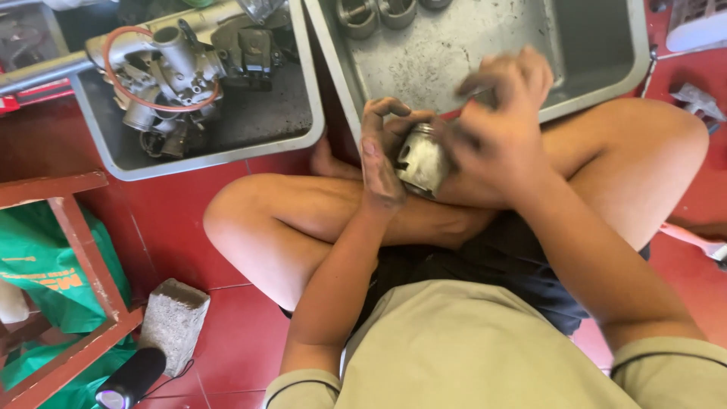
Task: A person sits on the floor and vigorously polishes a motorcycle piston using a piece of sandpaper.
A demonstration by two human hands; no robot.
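piston: a grey metal piston point(421, 159) held up over the person's crossed legs, just off the near edge of the empty-ish steel tray point(485, 53); crown end tilted toward the right hand, skirt with its cut-out facing left

left hand: left hand point(381, 155) wrapped round the piston's skirt, fingers curled over the top, thumb underneath; that grip is closed firm on it and looks greasy, so I'd keep the palm square behind the skirt so it can't spin

right hand: right hand point(500, 121) is blurred, fingers bunched at the crown end; honestly can't tell if it's pinching something small or just rubbing the metal; grip state unclear

doing it well: I reckon short controlled strokes, one hand as the vise; work over the tray's near edge, not the lap, so anything loose drops in metal rather than onto the red floor point(182, 220)

nearby: two more pistons point(376, 14) at the tray's far left corner; carburettor point(168, 72) with an orange hose in the left tray point(219, 155); concrete block point(173, 322) on the floor
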